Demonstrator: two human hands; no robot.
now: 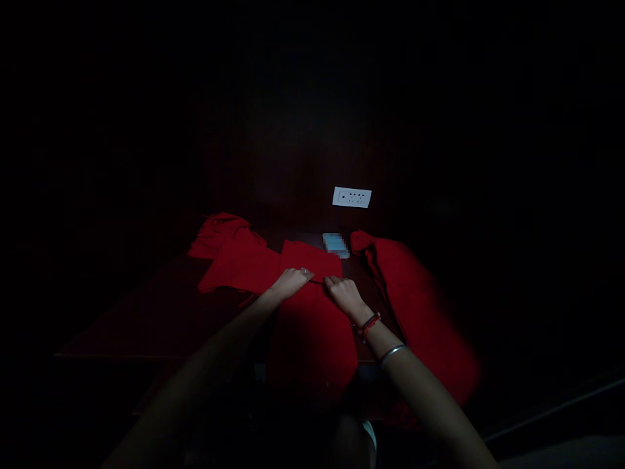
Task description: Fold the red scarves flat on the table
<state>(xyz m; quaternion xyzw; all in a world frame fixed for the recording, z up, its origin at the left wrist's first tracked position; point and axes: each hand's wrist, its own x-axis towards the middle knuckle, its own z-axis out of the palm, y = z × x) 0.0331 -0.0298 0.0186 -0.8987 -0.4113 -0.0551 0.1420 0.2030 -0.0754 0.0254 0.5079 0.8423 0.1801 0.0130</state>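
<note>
A piece of red fabric (pixel 312 326) lies over the near edge of a dark table and hangs down toward me. Its far part, a red flap (pixel 310 255), shows a fold or edge line across it. My left hand (pixel 291 281) grips the fabric at that line, with a ring on one finger. Just to the right, my right hand (pixel 344 292) pinches the same line with its fingers curled. A beaded bracelet and a silver bangle are on the right arm. Both fingertips are partly hidden, and the light is dim.
More red cloth pieces (pixel 239 264) lie on the left of the table (pixel 146 312). A larger red cloth (pixel 415 286) spreads over the right side and drapes off the edge. Behind lies a blurred pale-blue rectangle (pixel 336 243), below a white wall socket (pixel 351 197).
</note>
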